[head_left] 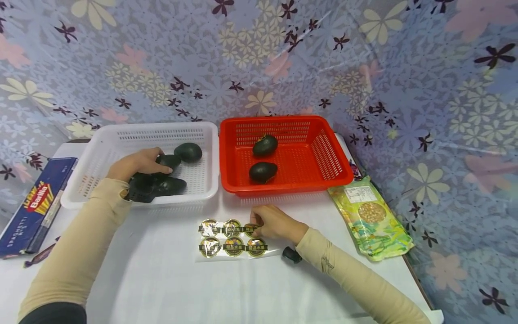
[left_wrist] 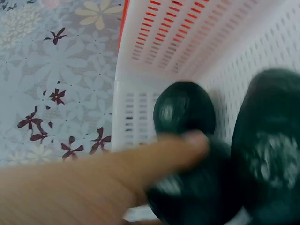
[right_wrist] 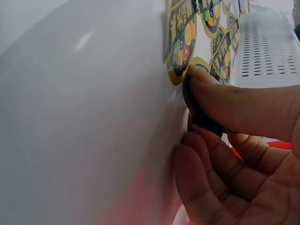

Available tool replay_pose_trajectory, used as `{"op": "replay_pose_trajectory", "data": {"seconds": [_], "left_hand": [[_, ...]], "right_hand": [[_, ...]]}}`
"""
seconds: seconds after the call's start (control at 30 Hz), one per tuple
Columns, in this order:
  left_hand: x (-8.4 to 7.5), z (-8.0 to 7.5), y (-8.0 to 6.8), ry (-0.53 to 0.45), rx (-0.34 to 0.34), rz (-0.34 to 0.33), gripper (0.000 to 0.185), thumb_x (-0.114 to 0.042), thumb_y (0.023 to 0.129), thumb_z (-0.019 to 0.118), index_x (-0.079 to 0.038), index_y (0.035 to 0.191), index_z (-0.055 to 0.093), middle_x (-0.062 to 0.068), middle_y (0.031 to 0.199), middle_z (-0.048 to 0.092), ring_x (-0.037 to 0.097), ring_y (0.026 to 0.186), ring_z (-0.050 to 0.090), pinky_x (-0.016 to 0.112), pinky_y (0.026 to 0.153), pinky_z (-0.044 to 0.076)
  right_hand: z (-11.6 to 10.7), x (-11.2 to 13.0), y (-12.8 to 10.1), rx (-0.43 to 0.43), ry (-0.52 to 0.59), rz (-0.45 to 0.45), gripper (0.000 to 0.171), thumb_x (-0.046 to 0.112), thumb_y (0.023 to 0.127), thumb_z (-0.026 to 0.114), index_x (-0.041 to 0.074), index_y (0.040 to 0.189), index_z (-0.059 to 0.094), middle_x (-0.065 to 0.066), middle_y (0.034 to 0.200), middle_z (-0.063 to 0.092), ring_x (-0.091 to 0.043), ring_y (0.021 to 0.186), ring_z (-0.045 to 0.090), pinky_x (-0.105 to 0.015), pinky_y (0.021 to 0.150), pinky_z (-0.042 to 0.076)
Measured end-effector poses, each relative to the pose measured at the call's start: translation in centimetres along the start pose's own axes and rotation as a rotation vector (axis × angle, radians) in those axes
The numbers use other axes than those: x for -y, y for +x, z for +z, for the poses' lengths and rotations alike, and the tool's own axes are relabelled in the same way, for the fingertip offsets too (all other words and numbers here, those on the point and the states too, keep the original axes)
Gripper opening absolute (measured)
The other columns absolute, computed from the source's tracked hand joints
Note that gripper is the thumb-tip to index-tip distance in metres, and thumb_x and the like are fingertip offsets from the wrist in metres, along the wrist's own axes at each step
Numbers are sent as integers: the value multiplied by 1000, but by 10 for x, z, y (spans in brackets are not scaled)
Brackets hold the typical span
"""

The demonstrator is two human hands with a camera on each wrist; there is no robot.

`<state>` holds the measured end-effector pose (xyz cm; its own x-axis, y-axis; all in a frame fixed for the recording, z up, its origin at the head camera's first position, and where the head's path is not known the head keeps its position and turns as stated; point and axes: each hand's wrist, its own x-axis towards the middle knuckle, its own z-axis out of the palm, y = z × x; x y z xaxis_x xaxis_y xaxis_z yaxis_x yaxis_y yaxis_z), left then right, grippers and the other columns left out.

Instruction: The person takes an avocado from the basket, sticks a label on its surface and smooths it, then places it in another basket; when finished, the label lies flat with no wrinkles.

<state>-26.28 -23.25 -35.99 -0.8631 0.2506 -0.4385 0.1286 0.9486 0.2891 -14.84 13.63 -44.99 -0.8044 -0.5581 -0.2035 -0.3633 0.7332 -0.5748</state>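
Observation:
My left hand (head_left: 139, 164) reaches into the white basket (head_left: 210, 168) and grips a dark green avocado (head_left: 170, 161), thumb on its near side. Another avocado (head_left: 188, 152) lies just beyond it, and a longer one (head_left: 171, 185) sits nearer the basket's front wall. In the left wrist view the hand is blurred across the held avocado (left_wrist: 194, 192). Over the sticker sheet (head_left: 226, 255), my right hand (head_left: 275, 222) pinches a round black-and-gold sticker (right_wrist: 206, 123) between thumb and finger. Several similar stickers (head_left: 233, 246) lie flat on the sheet.
A red basket (head_left: 291, 187) holding two avocados (head_left: 263, 172) stands right of the white one. At the left lies a blue spaghetti box (head_left: 24, 225); at the right, a green-yellow bag (head_left: 372, 220). A small black object (head_left: 292, 255) is beside the right wrist.

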Motion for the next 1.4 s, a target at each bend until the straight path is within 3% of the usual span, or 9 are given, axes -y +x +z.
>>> {"op": "replay_pose_trajectory", "data": {"seconds": [0.13, 0.3, 0.4, 0.5, 0.63, 0.73, 0.8, 1.0, 1.4], "left_hand": [[-4, -3, -6, -31, -45, 32, 80, -41, 97, 60, 17, 145, 31, 40, 138, 47, 50, 124, 50, 63, 105, 42], [-19, -2, -26, -169, -129, 84, 81, -46, 95, 63, 6, 148, 30, 34, 140, 47, 46, 121, 51, 63, 100, 43], [-39, 5, -43, -270, -199, 171, 78, -41, 93, 68, 1, 149, 33, 30, 143, 46, 45, 127, 49, 61, 103, 44], [-65, 20, -60, -367, -217, 308, 77, -34, 88, 75, -3, 149, 37, 24, 139, 54, 40, 124, 55, 55, 102, 48], [-102, 54, -76, -390, -52, 496, 71, -32, 80, 82, -15, 141, 50, 6, 124, 65, 23, 108, 62, 39, 93, 53], [-125, 84, -79, -312, 114, 616, 58, -28, 76, 84, -19, 127, 59, -5, 112, 67, 12, 99, 61, 29, 87, 53], [-135, 104, -76, -224, 158, 658, 53, -24, 74, 84, -20, 120, 60, -9, 106, 66, 8, 95, 59, 25, 85, 51], [-149, 142, -69, 53, 149, 536, 49, -23, 69, 86, -19, 105, 53, -8, 93, 59, 9, 86, 55, 25, 78, 46], [-156, 155, -75, 144, 58, 539, 55, -26, 65, 85, -14, 107, 52, -4, 92, 59, 13, 85, 56, 29, 78, 48]], "right_hand": [[1, -1, 0, 0, 10, -3, 28, 7, 74, 87, 12, 79, 60, 3, 73, 56, -12, 72, 51, -24, 68, 43], [1, -2, 1, 13, 30, -1, 27, 7, 75, 86, 12, 80, 59, 3, 74, 58, -11, 73, 52, -22, 68, 44], [1, -4, 3, 30, 46, 2, 27, 8, 76, 86, 11, 81, 59, 3, 75, 57, -11, 73, 52, -21, 69, 44], [1, -7, 5, 51, 68, 6, 28, 9, 76, 86, 11, 83, 59, 3, 74, 54, -10, 73, 51, -21, 68, 43], [1, -11, 6, 69, 98, -6, 27, 7, 76, 86, 10, 86, 61, 4, 72, 52, -9, 70, 48, -20, 66, 40], [0, -11, 7, 74, 118, -15, 23, 6, 77, 85, 9, 89, 65, 4, 72, 54, -9, 69, 48, -20, 64, 39], [0, -12, 8, 75, 122, -15, 21, 6, 77, 85, 9, 89, 68, 3, 72, 57, -9, 69, 48, -20, 63, 40], [-1, -13, 10, 80, 109, 11, 15, 8, 79, 83, 13, 86, 71, 4, 69, 54, -9, 69, 47, -20, 63, 37], [-1, -24, 15, 54, 203, 34, 12, 7, 80, 82, 11, 85, 72, 4, 70, 55, -10, 68, 48, -21, 62, 40]]}}
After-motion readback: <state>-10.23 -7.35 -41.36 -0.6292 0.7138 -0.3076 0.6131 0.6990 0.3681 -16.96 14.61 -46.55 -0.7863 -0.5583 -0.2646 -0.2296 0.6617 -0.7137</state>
